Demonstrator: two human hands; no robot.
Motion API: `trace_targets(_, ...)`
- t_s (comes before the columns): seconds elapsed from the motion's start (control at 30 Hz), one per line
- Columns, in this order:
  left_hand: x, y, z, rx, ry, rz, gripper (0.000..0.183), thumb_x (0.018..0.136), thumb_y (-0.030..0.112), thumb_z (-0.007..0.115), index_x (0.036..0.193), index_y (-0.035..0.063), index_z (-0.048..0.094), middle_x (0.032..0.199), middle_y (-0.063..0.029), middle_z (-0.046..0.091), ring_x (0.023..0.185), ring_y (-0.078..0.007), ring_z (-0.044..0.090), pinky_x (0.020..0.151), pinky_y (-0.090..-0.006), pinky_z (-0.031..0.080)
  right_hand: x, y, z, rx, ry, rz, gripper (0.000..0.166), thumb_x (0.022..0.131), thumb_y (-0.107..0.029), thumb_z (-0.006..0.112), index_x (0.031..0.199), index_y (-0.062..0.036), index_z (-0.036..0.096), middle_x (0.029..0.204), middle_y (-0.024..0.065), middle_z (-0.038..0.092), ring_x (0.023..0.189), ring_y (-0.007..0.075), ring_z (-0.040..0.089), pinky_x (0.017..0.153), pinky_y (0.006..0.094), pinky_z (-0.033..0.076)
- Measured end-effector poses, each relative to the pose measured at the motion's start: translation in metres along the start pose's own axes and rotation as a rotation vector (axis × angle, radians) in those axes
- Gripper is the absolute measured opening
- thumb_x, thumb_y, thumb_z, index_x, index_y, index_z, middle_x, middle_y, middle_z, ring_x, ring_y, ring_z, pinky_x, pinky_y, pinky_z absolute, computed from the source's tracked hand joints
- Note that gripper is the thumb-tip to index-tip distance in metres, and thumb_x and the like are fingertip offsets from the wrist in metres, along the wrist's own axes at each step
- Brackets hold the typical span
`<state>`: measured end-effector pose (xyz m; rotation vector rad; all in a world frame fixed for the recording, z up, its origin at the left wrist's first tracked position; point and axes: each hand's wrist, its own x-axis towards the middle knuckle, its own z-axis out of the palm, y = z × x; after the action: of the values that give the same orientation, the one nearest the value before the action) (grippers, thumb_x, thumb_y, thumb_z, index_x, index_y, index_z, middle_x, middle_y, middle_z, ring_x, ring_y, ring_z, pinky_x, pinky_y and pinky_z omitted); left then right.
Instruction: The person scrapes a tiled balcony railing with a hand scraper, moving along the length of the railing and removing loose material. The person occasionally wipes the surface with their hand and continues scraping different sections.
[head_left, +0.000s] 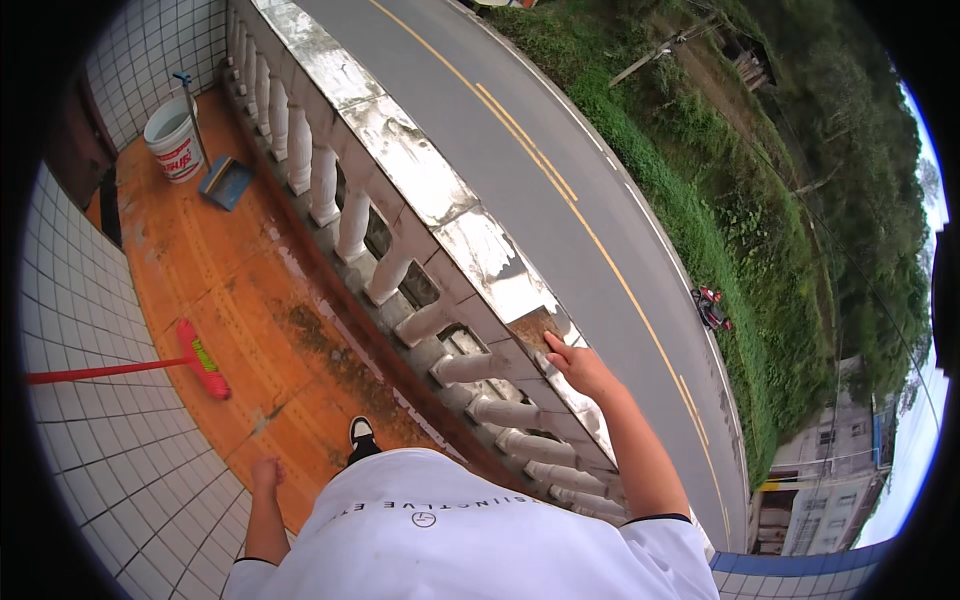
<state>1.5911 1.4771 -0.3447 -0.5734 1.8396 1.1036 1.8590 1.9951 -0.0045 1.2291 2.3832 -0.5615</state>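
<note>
My right hand (581, 365) reaches out over the tiled top rail (409, 146) of a balustrade. Its index finger is extended and meets the edge of a rough brown patch (534, 327) in the shiny tiles; whether the fingertip presses on it I cannot tell. Nothing shows in that hand, and its other fingers are partly curled. My left hand (268, 474) hangs low at my side above the orange floor (217, 277), fingers curled in, with no object visible in it. White balusters (352, 225) stand in a row under the rail.
A red-handled broom (201, 360) leans at the white tiled wall (82, 300). Farther along stand a white bucket (176, 142) and a blue long-handled dustpan (226, 182). Beyond the rail lies a road (555, 172) with a parked motorcycle (711, 308) and a green slope (675, 195).
</note>
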Motion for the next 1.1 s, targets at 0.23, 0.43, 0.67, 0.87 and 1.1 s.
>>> trace_targets(0.23,0.002,0.004,0.014,0.004,-0.007,0.016,0.017,0.084,0.007,0.046,0.095,0.0038,0.059,0.065,-0.0076,0.057,0.047,-0.0155,0.054,0.040,-0.0270,0.043,0.029,-0.028,-0.012,-0.076,-0.003,-0.028,0.046,0.093,-0.037,0.047,0.137,-0.0222,0.041,0.091,0.0220,0.063,0.088,0.0366,0.060,0.079,0.0431,0.046)
trace_targets(0.43,0.005,0.018,0.016,-0.059,-0.059,0.070,0.020,0.083,0.006,0.046,0.097,0.0038,0.060,0.066,-0.0068,0.057,0.051,-0.0147,0.055,0.041,-0.0262,0.044,0.154,-0.103,-0.033,0.018,0.156,-0.155,0.045,0.093,-0.035,0.048,0.135,-0.0183,0.043,0.104,0.0199,0.062,0.098,0.0376,0.058,0.084,0.0430,0.046)
trace_targets(0.67,0.009,0.010,0.001,-0.094,-0.076,0.031,0.013,0.082,0.007,0.047,0.089,0.0053,0.058,0.062,-0.0057,0.053,0.047,-0.0160,0.053,0.039,-0.0265,0.043,0.114,-0.083,-0.025,0.261,0.167,-0.137,0.045,0.091,-0.032,0.053,0.133,-0.0156,0.047,0.109,0.0209,0.061,0.102,0.0377,0.057,0.088,0.0406,0.045)
trace_targets(0.87,0.024,-0.016,-0.013,0.014,-0.143,-0.097,0.009,0.082,0.013,0.050,0.087,0.0079,0.055,0.059,-0.0054,0.051,0.043,-0.0165,0.050,0.037,-0.0286,0.041,-0.025,0.006,-0.015,0.548,0.221,0.225,0.046,0.089,-0.023,0.059,0.134,-0.0245,0.047,0.065,0.0004,0.041,0.057,0.0098,0.036,0.051,0.0261,0.038)
trace_targets(1.1,0.049,0.020,0.010,0.134,-0.225,-0.043,0.015,0.086,0.021,0.051,0.096,0.0111,0.057,0.065,-0.0041,0.053,0.050,-0.0158,0.052,0.041,-0.0282,0.042,-0.173,0.131,0.010,0.562,0.109,0.578,0.043,0.083,-0.016,0.065,0.125,-0.0232,0.058,0.060,-0.0007,0.045,0.048,0.0075,0.039,0.042,0.0264,0.037)
